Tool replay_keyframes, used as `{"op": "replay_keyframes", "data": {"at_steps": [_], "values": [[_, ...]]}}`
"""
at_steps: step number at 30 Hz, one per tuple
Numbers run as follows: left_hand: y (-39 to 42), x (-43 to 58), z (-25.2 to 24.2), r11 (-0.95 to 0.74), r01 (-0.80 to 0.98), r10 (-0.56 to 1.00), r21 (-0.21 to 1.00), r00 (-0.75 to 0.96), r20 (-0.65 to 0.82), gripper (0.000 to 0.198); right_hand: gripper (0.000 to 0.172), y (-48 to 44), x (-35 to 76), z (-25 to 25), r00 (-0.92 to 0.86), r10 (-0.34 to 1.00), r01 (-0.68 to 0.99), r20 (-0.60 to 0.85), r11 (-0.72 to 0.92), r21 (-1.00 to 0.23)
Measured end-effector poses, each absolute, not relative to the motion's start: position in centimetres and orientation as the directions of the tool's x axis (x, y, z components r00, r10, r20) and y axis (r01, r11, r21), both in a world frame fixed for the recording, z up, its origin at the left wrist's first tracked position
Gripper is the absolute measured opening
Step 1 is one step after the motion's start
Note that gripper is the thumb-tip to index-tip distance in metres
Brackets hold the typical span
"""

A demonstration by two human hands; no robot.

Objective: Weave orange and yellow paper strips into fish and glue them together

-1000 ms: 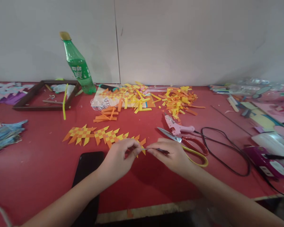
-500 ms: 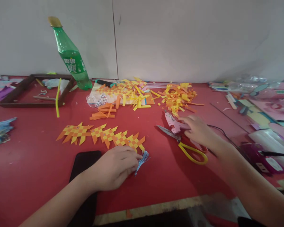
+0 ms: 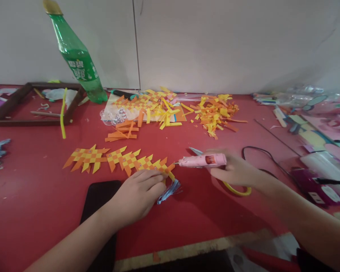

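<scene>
My right hand (image 3: 235,170) is wrapped round a pink hot glue gun (image 3: 198,160), its nozzle pointing left at the end of the rightmost woven paper fish (image 3: 160,165). Curled over the lower edge of that orange-and-yellow fish, my left hand (image 3: 143,192) holds it down with its fingertips partly hidden. A blue tassel (image 3: 170,190) spreads out just beside my left fingers. More woven fish (image 3: 87,159) lie in a row to the left. Scissors with yellow handles (image 3: 238,192) rest partly hidden behind the glue gun and right hand.
A black phone (image 3: 100,200) lies under my left forearm. Paper strips (image 3: 215,113) are heaped at the back. A green bottle (image 3: 82,64) leans by a brown frame (image 3: 22,122). A cable (image 3: 266,151) runs towards a purple power strip (image 3: 311,185) at right.
My right hand has lifted the glue gun off the table and swung its nozzle left to the fish. My left hand stays at the fish; the tassel has shifted slightly.
</scene>
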State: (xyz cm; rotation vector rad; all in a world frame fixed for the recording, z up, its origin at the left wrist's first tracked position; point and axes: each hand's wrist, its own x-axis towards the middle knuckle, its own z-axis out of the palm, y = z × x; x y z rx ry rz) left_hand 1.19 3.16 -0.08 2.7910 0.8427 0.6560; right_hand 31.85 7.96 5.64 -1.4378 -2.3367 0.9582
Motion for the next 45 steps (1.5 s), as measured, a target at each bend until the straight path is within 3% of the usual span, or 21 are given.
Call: {"op": "replay_keyframes", "data": {"at_steps": [3, 9, 18, 26, 45], "values": [[3.3, 1.2, 0.1, -0.826, 0.49, 0.562, 0.279, 0.75, 0.348, 0.02, 0.039, 8.2, 30.5, 6.1, -0.62, 0.756, 0.656, -0.209, 0.354, -0.666], [3.3, 1.2, 0.1, -0.818, 0.49, 0.572, 0.302, 0.747, 0.339, 0.02, 0.025, 8.3, 29.8, 5.9, -0.618, 0.776, 0.688, -0.124, 0.458, -0.562], [3.4, 1.3, 0.1, -0.809, 0.487, 0.583, 0.33, 0.736, 0.344, 0.02, 0.033, 8.6, 29.3, 6.1, -0.685, 0.721, 0.653, -0.104, 0.544, -0.527], [3.5, 1.1, 0.1, -0.76, 0.483, 0.624, 0.435, 0.73, 0.279, 0.022, 0.018, 8.4, 29.1, 6.6, -0.622, 0.775, 0.733, -0.112, 0.526, -0.431], [3.4, 1.1, 0.3, -0.781, 0.47, 0.607, 0.411, 0.727, 0.322, 0.022, 0.012, 8.5, 28.9, 7.3, -0.588, 0.794, 0.772, -0.154, 0.494, -0.4]]}}
